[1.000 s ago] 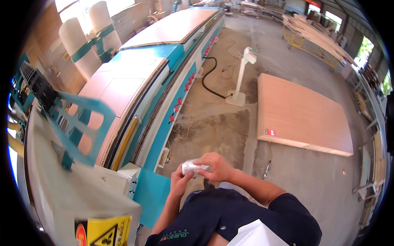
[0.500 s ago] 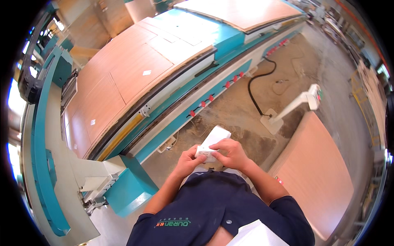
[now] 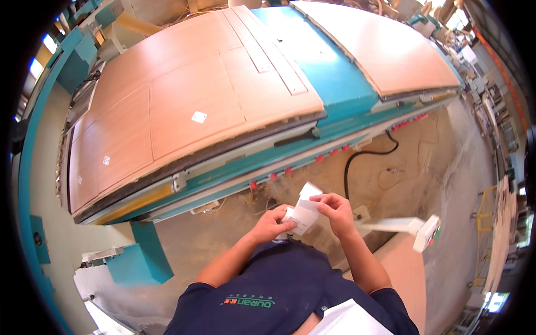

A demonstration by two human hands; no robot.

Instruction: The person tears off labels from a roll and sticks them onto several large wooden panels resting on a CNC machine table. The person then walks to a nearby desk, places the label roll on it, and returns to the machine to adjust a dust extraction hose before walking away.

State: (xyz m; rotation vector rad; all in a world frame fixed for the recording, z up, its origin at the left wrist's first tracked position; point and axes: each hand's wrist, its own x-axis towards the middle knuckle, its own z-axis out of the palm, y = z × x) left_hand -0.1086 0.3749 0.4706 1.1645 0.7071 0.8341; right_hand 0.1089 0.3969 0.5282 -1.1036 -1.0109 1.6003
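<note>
In front of my chest I hold a folded strip of white paper labels, with small dark print on its lower part. My left hand is closed on its lower left end, thumb on top. The thumb and fingers of my right hand pinch the strip's right edge, higher up. Part of the strip stands up beyond my fingers. Past my hands, a wood-grain panel with cut lines lies on the machine bed. Small white labels are on it.
The teal machine frame runs across, with red knobs along its side. A second panel lies at the far right. A control pedestal, a black cable and panels stand or lie to my right.
My view has turned, so the machine bed looks nearer and larger. My right hand has moved right, away from the left, drawing an end of the label strip outward.
</note>
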